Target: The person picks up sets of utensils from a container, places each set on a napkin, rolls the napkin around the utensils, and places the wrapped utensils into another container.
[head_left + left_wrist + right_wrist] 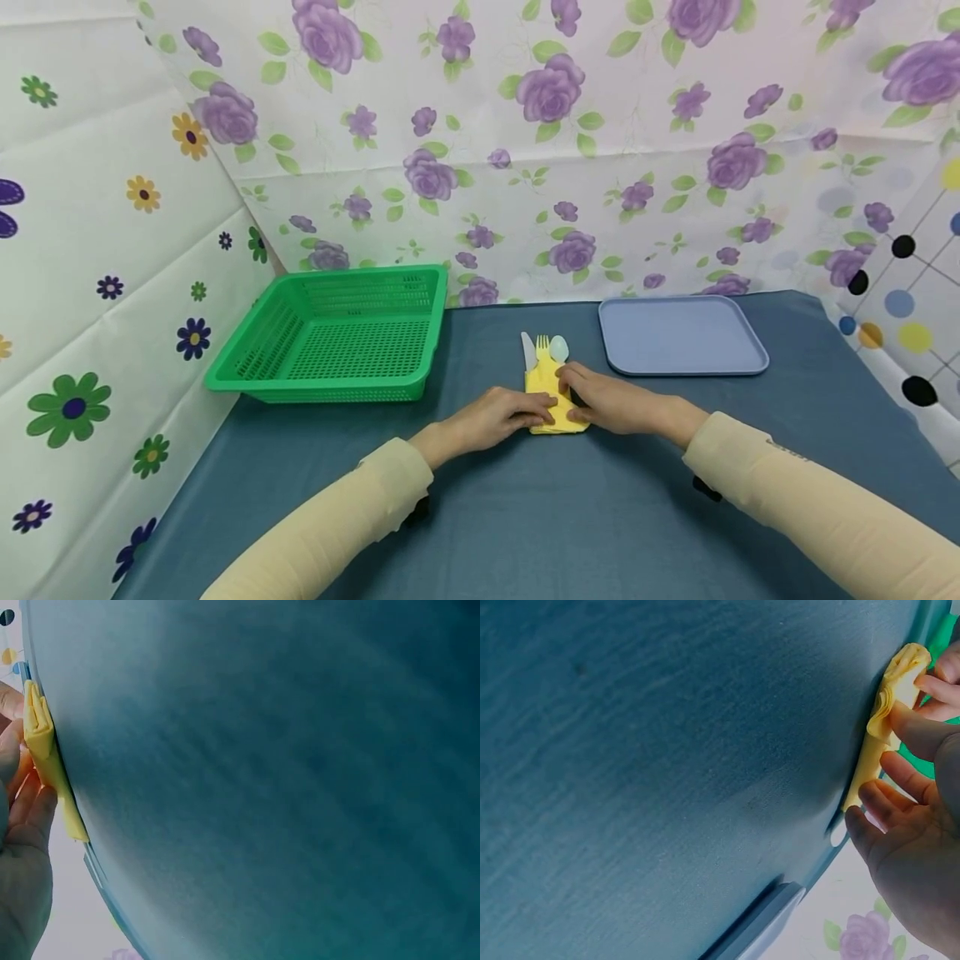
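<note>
A folded yellow napkin (541, 382) lies mid-table in the head view, wrapped about the lower part of some cutlery. Out of its far end stick a whitish knife (528, 352), a yellow fork (542, 343) and a pale spoon (558, 348); their handles are hidden. From the left, my left hand (498, 417) holds the napkin, its fingertips on the top layer. My right hand (611, 402) grips the right side, thumb near the bottom corner and fingers higher up. In the right wrist view, the thumb (922, 733) presses on the napkin's layered fold.
A green plastic basket (431, 367) stands at the back left. At the back right lies a flat blue-grey tray (682, 333). Blue cloth (517, 533) covers the table, and flowered sheets (495, 108) hang behind and at the left.
</note>
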`<state>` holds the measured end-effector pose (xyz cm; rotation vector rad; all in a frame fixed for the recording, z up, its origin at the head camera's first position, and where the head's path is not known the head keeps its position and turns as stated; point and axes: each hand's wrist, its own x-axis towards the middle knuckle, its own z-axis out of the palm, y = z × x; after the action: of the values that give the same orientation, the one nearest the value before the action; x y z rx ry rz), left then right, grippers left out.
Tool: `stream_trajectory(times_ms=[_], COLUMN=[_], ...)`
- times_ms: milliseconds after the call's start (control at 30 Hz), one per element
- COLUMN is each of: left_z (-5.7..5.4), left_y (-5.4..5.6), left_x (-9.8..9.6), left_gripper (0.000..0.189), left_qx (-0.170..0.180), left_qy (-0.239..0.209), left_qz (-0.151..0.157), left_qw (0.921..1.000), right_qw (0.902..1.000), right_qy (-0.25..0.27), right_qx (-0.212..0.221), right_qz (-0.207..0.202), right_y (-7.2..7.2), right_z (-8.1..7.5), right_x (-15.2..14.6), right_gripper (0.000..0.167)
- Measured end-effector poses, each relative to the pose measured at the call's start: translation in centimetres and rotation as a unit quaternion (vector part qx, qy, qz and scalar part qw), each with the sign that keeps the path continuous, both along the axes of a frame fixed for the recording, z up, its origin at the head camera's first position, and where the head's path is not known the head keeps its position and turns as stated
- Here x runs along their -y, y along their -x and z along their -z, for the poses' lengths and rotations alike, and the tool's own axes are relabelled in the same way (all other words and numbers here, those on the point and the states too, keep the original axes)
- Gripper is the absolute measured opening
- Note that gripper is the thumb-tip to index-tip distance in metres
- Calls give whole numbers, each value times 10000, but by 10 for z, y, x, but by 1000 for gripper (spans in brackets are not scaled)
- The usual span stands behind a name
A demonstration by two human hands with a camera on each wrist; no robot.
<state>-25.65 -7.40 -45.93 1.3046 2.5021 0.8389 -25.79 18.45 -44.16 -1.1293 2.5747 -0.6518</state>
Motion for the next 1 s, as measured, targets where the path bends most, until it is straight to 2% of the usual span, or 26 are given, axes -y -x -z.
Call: stream_trajectory(times_ms=[67,133,233,300,433,733,800,1000], left_z=[-1,-2,-5,-6,-7,-6,-6,-4], left_y=[0,0,-1,-1,-2,-1,0,-5], left_x=[1,1,0,-1,-4,-3,-2,-2], left_gripper=[24,26,27,26,24,30,30,31], left_qx=[-212,-609,-1235,-1463,-1527,-1251,-1371,-2011], left_qy=[101,361,749,861,910,1003,1071,1205], left_qz=[70,211,451,525,536,680,681,546], left_qw=[9997,9973,9885,9841,9826,9847,9824,9706], right_qw=[10000,10000,10000,10000,10000,9999,9999,10000], right_qy=[1,-2,-30,-20,-2,63,77,-23], right_qx=[25,41,-3,-5,20,103,105,-54], right_qz=[8,17,8,-6,-37,-62,-55,-6], right_y=[0,0,1,2,2,1,1,2], right_z=[0,0,1,0,-1,-2,-2,0], right_x=[0,0,-2,-2,-3,-3,-3,-2], right_gripper=[38,40,41,41,41,48,48,45])
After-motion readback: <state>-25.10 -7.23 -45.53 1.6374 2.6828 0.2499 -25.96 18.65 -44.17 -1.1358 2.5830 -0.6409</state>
